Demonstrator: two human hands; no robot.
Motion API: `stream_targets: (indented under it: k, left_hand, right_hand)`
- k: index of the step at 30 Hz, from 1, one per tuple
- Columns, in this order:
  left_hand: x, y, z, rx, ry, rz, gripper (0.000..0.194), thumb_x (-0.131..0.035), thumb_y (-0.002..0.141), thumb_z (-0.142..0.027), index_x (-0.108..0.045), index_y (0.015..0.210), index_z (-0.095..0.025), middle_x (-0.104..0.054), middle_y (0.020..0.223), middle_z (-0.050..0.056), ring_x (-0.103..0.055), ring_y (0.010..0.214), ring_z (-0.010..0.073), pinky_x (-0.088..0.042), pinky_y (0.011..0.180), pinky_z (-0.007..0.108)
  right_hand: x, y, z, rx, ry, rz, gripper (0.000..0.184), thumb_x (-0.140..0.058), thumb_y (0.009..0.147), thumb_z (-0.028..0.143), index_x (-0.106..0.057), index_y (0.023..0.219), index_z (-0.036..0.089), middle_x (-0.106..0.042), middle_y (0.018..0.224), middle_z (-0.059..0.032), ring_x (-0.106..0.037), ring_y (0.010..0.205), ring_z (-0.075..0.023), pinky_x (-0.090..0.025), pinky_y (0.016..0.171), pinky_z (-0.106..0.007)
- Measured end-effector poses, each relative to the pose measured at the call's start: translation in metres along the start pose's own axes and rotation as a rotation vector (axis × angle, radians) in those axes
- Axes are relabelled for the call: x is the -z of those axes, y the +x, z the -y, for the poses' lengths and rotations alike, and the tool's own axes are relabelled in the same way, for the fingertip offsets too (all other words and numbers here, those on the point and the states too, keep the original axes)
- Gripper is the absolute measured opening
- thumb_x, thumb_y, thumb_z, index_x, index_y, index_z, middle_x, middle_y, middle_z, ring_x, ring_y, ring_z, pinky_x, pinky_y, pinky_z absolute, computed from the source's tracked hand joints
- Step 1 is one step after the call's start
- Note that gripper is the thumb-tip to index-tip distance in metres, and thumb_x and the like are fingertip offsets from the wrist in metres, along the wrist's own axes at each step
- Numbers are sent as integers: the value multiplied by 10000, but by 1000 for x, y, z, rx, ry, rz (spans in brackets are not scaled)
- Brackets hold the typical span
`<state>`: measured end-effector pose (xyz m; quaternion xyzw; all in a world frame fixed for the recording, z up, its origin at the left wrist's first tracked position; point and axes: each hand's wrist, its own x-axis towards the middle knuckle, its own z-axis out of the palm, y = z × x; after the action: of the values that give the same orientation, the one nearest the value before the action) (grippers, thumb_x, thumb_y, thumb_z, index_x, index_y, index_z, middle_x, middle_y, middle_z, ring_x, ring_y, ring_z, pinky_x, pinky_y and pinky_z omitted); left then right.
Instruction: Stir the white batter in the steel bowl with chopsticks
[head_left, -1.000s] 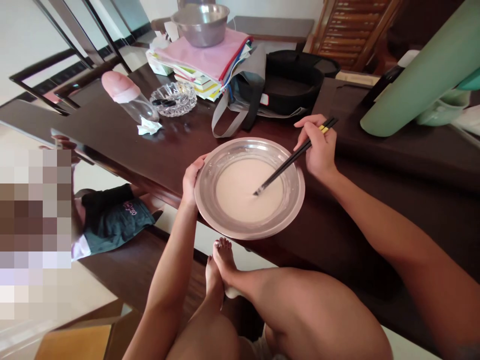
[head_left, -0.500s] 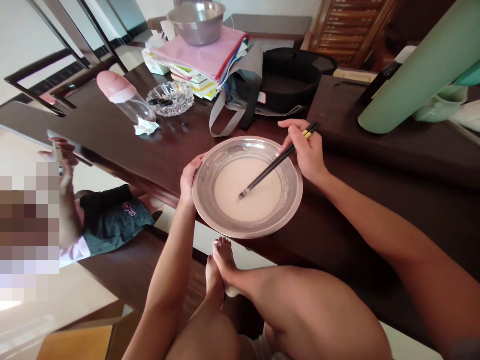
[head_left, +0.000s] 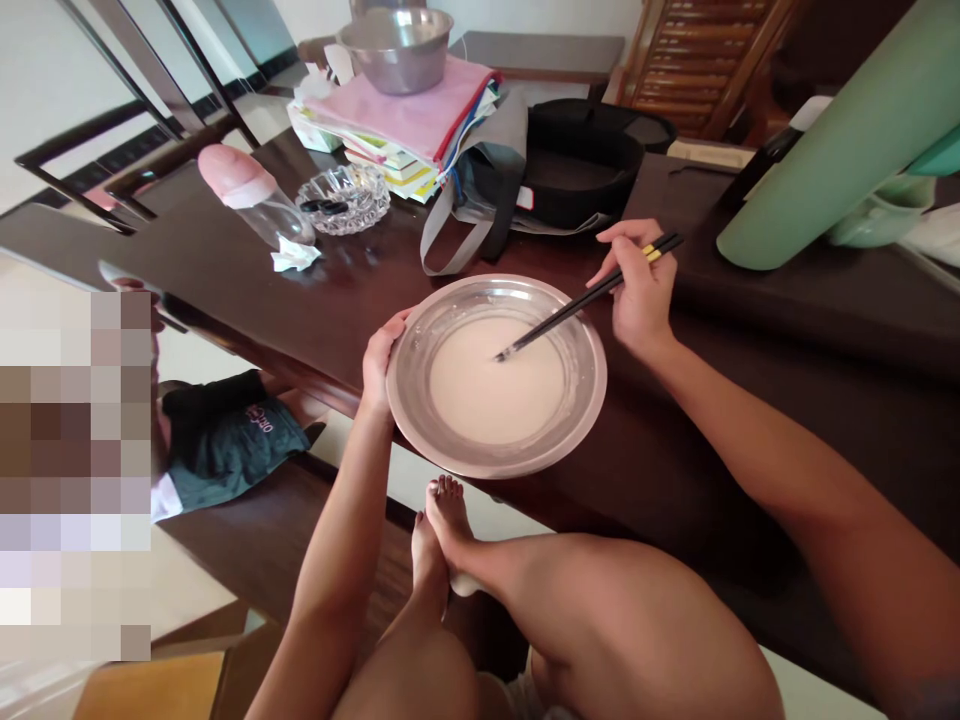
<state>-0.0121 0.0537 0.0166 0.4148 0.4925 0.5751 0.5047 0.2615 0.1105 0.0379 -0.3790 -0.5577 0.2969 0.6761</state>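
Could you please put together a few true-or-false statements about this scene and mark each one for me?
1. The right hand holds the black chopsticks. True.
2. The left hand is at the edge of the wide metal bowl. True.
3. The tips of the black chopsticks are outside the wide metal bowl. False: they are inside it, at the pale liquid.
4. A smaller metal bowl sits on a flat pink folder. True.
5. The smaller metal bowl is upside down. False: its open side faces up.
6. Nothing lies to the right of the right hand in the picture. False: a green cylinder is there.
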Motion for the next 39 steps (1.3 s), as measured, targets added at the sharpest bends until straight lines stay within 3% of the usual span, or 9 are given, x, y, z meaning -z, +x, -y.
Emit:
stream_targets:
  k: [5,10,15,20,22,25,30,35,39]
  left_hand:
    - [0,0,0,0,6,2,322,-467,824,-377,-671,996,-196,-722,982,43,-663,922,224,-516,809,321]
    - [0,0,0,-10,3,4,313,-457,829,-362,-673,993,-206,-720,973,40,-662,927,218,-512,816,318]
    - [0,0,0,-11,21,21,331,-451,830,-389,-660,1004,-199,-717,989,50,-663,937,229,-515,818,333]
    - [-1,-1,0,-3,-11,4,326,-458,823,-372,-664,1002,-195,-720,987,46,-665,936,226,-514,823,327]
    - [0,-1,0,0,-11,5,321,-464,819,-369,-669,997,-196,-722,982,44,-666,933,225,-513,824,322]
    - [0,0,0,-7,8,13,325,-466,817,-379,-669,995,-197,-723,976,44,-666,939,233,-514,825,331]
    - [1,0,0,-18,28,15,326,-453,825,-381,-671,986,-200,-723,962,48,-670,928,233,-510,832,345]
    - [0,0,0,-21,29,8,322,-457,833,-381,-675,987,-201,-722,965,47,-668,926,231,-511,820,338]
    - [0,-1,0,-13,3,0,315,-459,829,-364,-679,988,-203,-724,962,44,-665,939,227,-511,830,334]
  right_hand:
    - [-3,-4,3,-57,-35,141,319,-502,864,561,-638,917,278,-516,523,44,-532,472,-124,-395,465,-280]
    - [-1,-2,2,-9,-26,34,321,-516,853,570,-632,852,270,-492,507,46,-528,455,-122,-399,463,-280]
    - [-3,-5,5,-65,-35,170,330,-513,854,568,-649,920,274,-522,513,44,-549,479,-127,-419,479,-282]
    - [1,0,2,-15,1,36,289,-553,849,518,-633,805,243,-495,515,45,-515,441,-106,-353,424,-270]
    - [0,-1,2,-34,4,88,286,-542,859,511,-634,804,246,-474,484,50,-473,406,-102,-351,410,-270]
    - [-2,-5,4,-74,-27,205,312,-519,862,546,-651,876,263,-526,513,38,-533,463,-121,-418,458,-279]
    - [0,-2,1,-6,-5,64,323,-532,844,567,-642,829,263,-507,528,40,-554,476,-119,-435,472,-277]
    - [-3,-5,7,-63,-30,199,325,-517,855,562,-657,856,268,-519,530,37,-563,495,-127,-462,511,-294]
    - [-2,-2,6,-13,-8,91,302,-550,844,538,-652,827,254,-524,572,35,-566,510,-116,-437,508,-281]
